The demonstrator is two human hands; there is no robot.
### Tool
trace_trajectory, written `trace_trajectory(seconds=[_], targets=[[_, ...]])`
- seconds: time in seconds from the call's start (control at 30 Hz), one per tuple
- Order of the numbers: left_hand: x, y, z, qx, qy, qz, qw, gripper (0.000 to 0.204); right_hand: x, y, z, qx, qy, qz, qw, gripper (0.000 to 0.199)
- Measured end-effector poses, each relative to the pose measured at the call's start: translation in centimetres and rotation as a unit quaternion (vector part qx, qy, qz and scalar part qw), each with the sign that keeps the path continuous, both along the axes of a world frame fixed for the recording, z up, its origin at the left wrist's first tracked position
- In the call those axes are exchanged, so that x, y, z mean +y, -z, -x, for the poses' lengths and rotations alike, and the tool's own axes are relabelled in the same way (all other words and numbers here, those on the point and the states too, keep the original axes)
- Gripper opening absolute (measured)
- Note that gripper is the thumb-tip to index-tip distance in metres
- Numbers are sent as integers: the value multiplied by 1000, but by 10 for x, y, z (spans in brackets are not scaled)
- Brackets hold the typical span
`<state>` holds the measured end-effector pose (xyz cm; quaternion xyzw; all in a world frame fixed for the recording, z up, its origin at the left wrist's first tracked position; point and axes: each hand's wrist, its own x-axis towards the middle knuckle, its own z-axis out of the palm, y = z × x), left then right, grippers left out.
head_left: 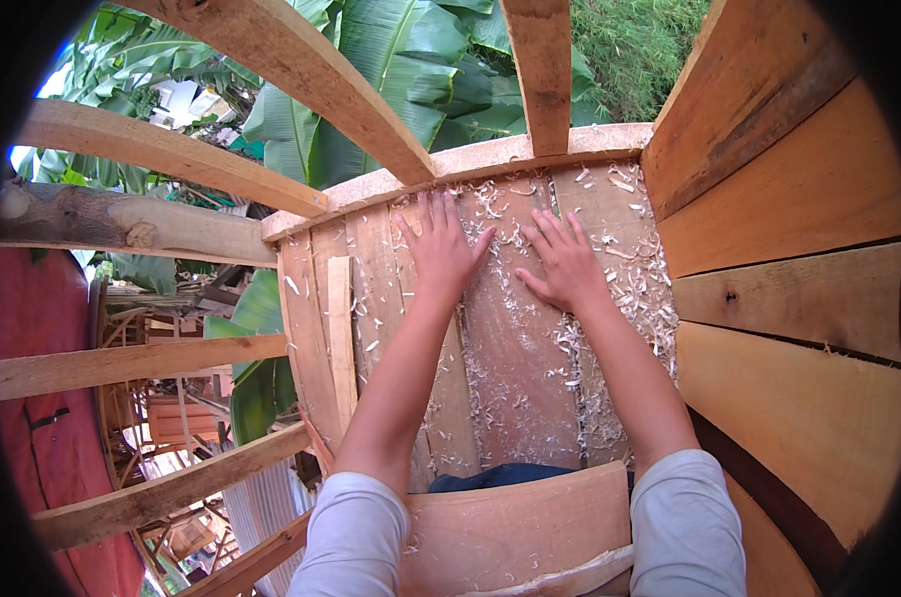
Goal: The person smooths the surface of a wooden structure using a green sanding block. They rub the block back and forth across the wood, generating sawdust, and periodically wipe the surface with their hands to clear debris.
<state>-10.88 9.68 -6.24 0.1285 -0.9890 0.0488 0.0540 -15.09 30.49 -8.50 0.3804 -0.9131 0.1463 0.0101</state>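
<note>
Both my arms reach forward over a floor of wooden planks strewn with pale wood shavings. My left hand lies palm down on the boards with its fingers spread, close to the far edge beam. To its right, my right hand also rests flat, fingers apart and thumb out toward the left. Curled shavings lie around both hands, thickest to the right of the right hand. Neither hand grips anything. A curved wooden board lies close to me, between my forearms.
Wooden posts rise beyond the far edge and along the left side, with gaps between them. A loose wooden strip lies left of my left arm. A plank wall stands at the right. Banana leaves and a red sheet show outside.
</note>
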Motion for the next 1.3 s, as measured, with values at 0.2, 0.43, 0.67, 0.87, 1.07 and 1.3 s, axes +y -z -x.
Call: trace_trajectory(seconds=[0.2, 0.43, 0.67, 0.87, 1.07, 1.3], targets=[[-8, 5, 5, -12, 51, -35, 998, 82, -1, 0, 0, 4, -2, -9, 1000, 67], [-23, 11, -12, 8, 1, -38, 999, 79, -2, 2, 0, 5, 0, 1, 1000, 66], [-49, 6, -44, -7, 95, 22, 995, 76, -1, 4, 0, 6, 1, -7, 1000, 65], [-42, -7, -27, -29, 76, 20, 997, 70, -2, -2, 0, -3, 0, -18, 1000, 66], [-33, -34, -5, -101, 92, 47, 990, 63, -1, 0, -1, 3, 3, -8, 1000, 66], [-52, -15, 0, 33, 71, -74, 994, 61, -2, 0, -1, 8, 0, 18, 1000, 65]])
